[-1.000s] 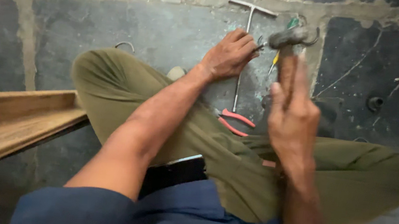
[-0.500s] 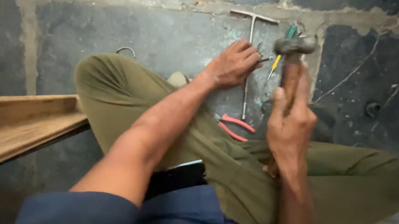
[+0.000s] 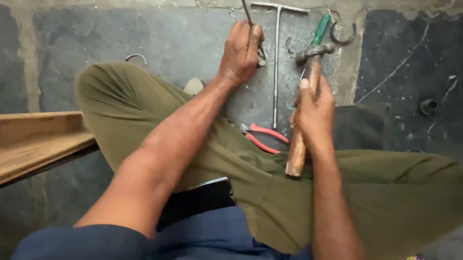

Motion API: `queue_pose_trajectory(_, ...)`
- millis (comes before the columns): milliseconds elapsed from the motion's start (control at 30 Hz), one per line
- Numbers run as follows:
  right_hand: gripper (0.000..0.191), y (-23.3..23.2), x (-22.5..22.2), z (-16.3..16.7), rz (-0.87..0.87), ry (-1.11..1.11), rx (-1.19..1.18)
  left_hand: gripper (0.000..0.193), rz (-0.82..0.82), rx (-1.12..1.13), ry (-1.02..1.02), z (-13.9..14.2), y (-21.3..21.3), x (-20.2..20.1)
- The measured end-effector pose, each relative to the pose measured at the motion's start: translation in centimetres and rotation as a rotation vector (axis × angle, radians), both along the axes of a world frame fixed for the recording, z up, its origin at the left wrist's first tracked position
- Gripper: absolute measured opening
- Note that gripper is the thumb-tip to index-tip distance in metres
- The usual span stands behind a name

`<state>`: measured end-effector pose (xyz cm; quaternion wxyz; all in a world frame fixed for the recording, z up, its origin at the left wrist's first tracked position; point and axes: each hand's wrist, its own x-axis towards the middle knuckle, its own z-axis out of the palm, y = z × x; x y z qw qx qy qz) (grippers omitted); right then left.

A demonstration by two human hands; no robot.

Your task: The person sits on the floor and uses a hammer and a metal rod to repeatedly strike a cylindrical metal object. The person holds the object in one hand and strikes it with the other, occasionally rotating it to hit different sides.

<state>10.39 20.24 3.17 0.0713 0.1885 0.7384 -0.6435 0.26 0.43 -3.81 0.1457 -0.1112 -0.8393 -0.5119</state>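
A: Head view: your right hand (image 3: 315,107) is clamped on the hammer (image 3: 305,97), left hand (image 3: 241,52) pinching a thin metal rod (image 3: 246,9) on the floor (image 3: 110,25).

B: Risk?

A: Your fingers sit near the strike point; an off-line swing hits them.

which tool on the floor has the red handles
The pliers, lying by the person's knee; the screwdriver has a green handle and the T-bar is bare metal.

Floor (image 3: 110,31) was dark grey stone slabs with pale mortar joints, dim light; wooden plank (image 3: 6,146) lay at left.
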Motion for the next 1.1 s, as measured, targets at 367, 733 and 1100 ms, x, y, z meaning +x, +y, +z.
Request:
queue_pose_trajectory(367,0.029,-0.8,0.2,-1.5,-0.009,-0.123,-0.175,0.021,-0.138,-0.112,0.120,1.3,0.5,0.2)
queue_pose_trajectory(733,0.028,-0.6,0.1,0.8,-0.078,0.030,-0.073,0.013,-0.334,-0.276,0.232,3.4,0.2,0.4)
queue_pose_trajectory(1100,0.055,-1.4,2.8,9.8,0.250,0.433,0.631,0.016,-0.373,-0.351,0.329,2.7,0.2,0.5)
